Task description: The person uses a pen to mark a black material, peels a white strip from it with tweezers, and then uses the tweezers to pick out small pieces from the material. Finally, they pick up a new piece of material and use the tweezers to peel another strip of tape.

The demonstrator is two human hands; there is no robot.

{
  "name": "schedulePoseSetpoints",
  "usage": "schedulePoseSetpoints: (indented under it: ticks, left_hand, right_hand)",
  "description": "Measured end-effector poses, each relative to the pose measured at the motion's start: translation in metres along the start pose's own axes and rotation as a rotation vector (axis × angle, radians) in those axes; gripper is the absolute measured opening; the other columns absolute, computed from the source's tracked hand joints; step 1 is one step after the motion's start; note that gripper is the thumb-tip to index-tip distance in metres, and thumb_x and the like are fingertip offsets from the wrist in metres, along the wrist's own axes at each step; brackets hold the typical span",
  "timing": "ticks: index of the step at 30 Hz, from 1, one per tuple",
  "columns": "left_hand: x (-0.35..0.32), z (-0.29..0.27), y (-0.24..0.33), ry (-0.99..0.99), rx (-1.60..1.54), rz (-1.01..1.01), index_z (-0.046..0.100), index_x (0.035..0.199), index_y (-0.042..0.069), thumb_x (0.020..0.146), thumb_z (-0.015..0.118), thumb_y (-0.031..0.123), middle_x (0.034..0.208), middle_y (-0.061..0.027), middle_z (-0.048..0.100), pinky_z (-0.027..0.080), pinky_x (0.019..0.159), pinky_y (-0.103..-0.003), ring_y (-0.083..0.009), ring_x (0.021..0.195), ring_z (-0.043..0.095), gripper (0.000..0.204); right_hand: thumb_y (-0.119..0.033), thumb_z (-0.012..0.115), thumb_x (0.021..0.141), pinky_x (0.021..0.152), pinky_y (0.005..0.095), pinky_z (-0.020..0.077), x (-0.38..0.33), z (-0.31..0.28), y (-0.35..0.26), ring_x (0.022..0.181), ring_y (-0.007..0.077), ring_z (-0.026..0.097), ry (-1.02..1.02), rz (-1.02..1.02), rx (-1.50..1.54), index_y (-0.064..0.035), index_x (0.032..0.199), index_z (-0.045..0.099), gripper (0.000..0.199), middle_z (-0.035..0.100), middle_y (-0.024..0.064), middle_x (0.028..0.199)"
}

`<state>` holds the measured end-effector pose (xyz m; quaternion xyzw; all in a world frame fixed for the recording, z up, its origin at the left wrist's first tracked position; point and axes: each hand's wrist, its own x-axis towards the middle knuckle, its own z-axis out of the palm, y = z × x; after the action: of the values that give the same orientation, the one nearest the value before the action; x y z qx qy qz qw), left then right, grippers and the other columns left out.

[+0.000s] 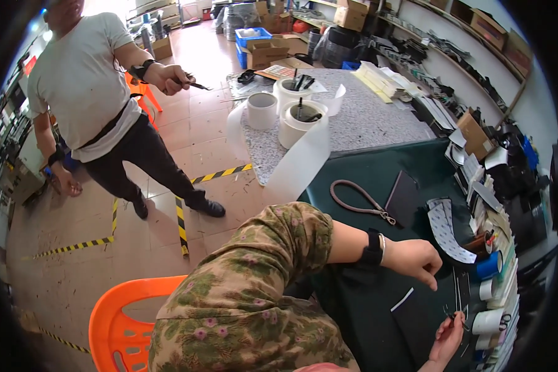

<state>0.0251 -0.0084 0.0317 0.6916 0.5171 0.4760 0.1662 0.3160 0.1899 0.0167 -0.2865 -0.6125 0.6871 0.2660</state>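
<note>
Left hand: the person's left hand, a black band at its wrist, hangs over the dark green work mat with its fingers curled loosely down; it holds nothing and whether the fingertips touch the mat cannot be told.
Right hand: the person's right hand comes in from the lower edge, thumb and forefinger pressed together on a thin dark strip of material that stands nearly upright above the fingers.
Strip: it lies near the right edge of the mat, just below the left hand and close to the row of tape rolls.
Sleeve: a green flower-patterned sleeve covers the left upper arm and fills the lower middle of the view.
On the mat: a brown braided cord with a metal clasp lies looped beside a flat black rectangular sheet; a pale dotted strip of sheet material curves just right of them.
Behind the mat: a grey speckled tabletop carries large white rolls of paper tape, some with tools standing in their cores.
Seat: an orange plastic chair shows at the lower left.
Other person: someone in a white T-shirt and black trousers stands on the tiled floor, well apart, with a dark tool held out in one hand.
</note>
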Motion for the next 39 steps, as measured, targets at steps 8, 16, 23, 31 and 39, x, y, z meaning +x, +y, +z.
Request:
schedulePoseSetpoints:
  ticks: [8, 16, 23, 31, 39]
  left_hand:
    - [-0.009, -0.001, 0.007, 0.051, 0.134, 0.206, 0.069, 0.092, 0.004, 0.095, 0.070, 0.027, 0.091, -0.0100, 0.068, 0.052, 0.069, -0.039, -0.0290, 0.081, 0.066, 0.023]
    - [-0.076, -0.059, 0.035, 0.382, 0.088, -0.057, 0.067, 0.100, 0.003, 0.095, 0.072, 0.018, 0.088, -0.0059, 0.067, 0.052, 0.072, -0.029, -0.0149, 0.081, 0.066, 0.017]
    - [-0.137, -0.074, 0.034, 0.401, -0.043, -0.554, 0.069, 0.095, 0.001, 0.097, 0.070, 0.017, 0.085, -0.0043, 0.066, 0.049, 0.066, -0.026, -0.0070, 0.078, 0.062, 0.016]
    - [-0.150, -0.084, 0.025, 0.225, 0.505, -0.348, 0.070, 0.094, 0.004, 0.089, 0.074, 0.016, 0.087, -0.0083, 0.065, 0.053, 0.072, -0.036, -0.0242, 0.081, 0.066, 0.014]
    - [-0.137, -0.112, 0.001, 0.365, 0.665, -0.567, 0.071, 0.096, 0.006, 0.085, 0.077, 0.017, 0.092, -0.0102, 0.063, 0.053, 0.076, -0.038, -0.0272, 0.085, 0.065, 0.017]
  right_hand:
    - [-0.029, 0.056, 0.105, 0.046, 0.0185, 0.0354, -0.009, 0.018, 0.004, 0.058, 0.0057, 0.051, 0.134, 0.004, 0.022, -0.0144, 0.110, 0.058, 0.015, 0.057, -0.0019, 0.075]
    - [-0.022, 0.057, 0.105, 0.046, 0.0198, 0.0388, -0.018, 0.025, 0.001, 0.058, 0.0075, 0.055, 0.169, -0.002, 0.063, -0.0100, 0.108, 0.058, 0.012, 0.059, 0.0014, 0.073]
    - [-0.022, 0.058, 0.104, 0.048, 0.0194, 0.0394, -0.021, 0.025, -0.001, 0.058, 0.0074, 0.055, 0.151, 0.013, 0.053, -0.0099, 0.108, 0.059, 0.012, 0.060, 0.0010, 0.075]
    - [-0.020, 0.057, 0.104, 0.049, 0.0194, 0.0404, -0.019, 0.025, 0.001, 0.062, 0.0066, 0.057, 0.071, 0.038, -0.009, -0.0098, 0.111, 0.060, 0.013, 0.062, 0.0002, 0.078]
    - [-0.020, 0.057, 0.104, 0.052, 0.0191, 0.0409, -0.025, 0.027, -0.003, 0.064, 0.0060, 0.058, 0.070, 0.025, -0.117, -0.0067, 0.116, 0.061, 0.018, 0.065, 0.0010, 0.082]
